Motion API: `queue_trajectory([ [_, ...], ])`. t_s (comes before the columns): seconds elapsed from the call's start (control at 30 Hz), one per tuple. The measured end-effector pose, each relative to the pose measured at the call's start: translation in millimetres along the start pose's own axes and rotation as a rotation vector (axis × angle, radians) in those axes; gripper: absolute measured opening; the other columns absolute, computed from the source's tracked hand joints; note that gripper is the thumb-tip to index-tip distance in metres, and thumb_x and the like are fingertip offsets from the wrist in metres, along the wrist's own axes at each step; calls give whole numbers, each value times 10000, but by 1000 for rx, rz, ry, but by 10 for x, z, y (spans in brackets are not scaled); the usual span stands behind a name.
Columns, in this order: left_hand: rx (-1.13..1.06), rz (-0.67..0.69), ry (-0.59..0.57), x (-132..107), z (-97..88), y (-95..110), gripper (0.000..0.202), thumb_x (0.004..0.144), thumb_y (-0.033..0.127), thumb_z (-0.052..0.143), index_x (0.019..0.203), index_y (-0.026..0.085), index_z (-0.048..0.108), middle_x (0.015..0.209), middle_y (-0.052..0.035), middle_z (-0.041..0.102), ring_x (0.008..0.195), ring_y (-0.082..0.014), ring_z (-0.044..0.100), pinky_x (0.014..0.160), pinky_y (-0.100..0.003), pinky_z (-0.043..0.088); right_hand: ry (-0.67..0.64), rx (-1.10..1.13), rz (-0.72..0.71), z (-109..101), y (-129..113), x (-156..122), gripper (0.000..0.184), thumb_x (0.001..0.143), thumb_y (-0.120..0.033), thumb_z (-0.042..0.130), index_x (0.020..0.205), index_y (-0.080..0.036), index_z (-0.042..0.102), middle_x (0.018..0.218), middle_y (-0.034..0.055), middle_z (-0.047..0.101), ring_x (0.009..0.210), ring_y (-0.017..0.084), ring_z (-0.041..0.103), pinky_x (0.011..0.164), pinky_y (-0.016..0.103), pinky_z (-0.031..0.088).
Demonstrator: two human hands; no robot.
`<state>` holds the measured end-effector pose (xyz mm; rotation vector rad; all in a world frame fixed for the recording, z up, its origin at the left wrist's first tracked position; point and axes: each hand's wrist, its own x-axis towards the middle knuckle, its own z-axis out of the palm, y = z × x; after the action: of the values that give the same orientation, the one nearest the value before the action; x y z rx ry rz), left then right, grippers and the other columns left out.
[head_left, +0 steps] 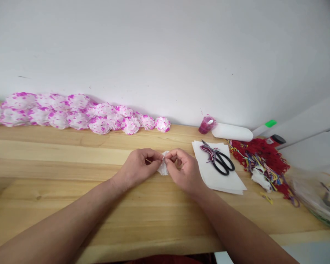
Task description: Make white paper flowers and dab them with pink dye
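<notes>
Between my two hands is a small piece of pleated white tissue paper [163, 169], just above the wooden table [143, 216]. My left hand [139, 165] pinches its upper part from the left, thumb and forefinger pressed together. From the right, my right hand [184, 169] pinches the same part, its fingertips nearly touching the left ones. Whether a thread runs round the paper there is too small to tell. Right of my right hand, black-handled scissors [222, 163] and a bundle of purple and pink yarn [209, 152] lie on a stack of white paper sheets [225, 183].
White tissue pompoms with magenta spots [79, 112] line the wall at the left. A cup of magenta liquid [206, 125], a white roll [232, 132], a green-capped marker [265, 127] and a black-lidded red container [275, 140] stand or lie back right. Red netting [269, 157] with coloured yarn spreads at right, near a plastic bag [313, 194].
</notes>
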<state>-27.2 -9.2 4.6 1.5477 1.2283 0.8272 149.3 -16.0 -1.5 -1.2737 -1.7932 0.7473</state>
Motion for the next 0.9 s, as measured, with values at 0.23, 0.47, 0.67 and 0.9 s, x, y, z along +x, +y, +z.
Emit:
queue_trajectory([
  [0.23,10,6,-10,-8,-11,24,238,793,261,618,943,181,784,914,-28,779,810,-207,701,695,-255,523,-1,80,46,23,17,6,25,814,-221,618,816,-203,602,718,-11,623,626,121,545,559,235,421],
  [0.47,-23,-22,-18,-5,8,-7,247,799,276,623,955,170,781,900,-27,780,798,-197,701,678,-243,518,-15,93,73,23,22,17,48,806,-231,635,812,-197,602,710,-12,621,619,114,542,565,233,425],
  [0.67,-29,-47,-32,3,8,-3,242,796,291,625,932,163,779,867,-29,781,784,-199,695,660,-243,506,-28,125,85,22,10,27,27,801,-210,623,802,-193,602,694,-12,611,604,112,530,546,233,415],
  [0.9,-40,-65,-52,7,3,-12,249,801,322,620,909,159,774,848,-37,778,770,-203,685,651,-252,495,-26,129,102,25,18,27,43,799,-224,639,814,-195,611,700,-12,616,607,111,533,554,235,421],
])
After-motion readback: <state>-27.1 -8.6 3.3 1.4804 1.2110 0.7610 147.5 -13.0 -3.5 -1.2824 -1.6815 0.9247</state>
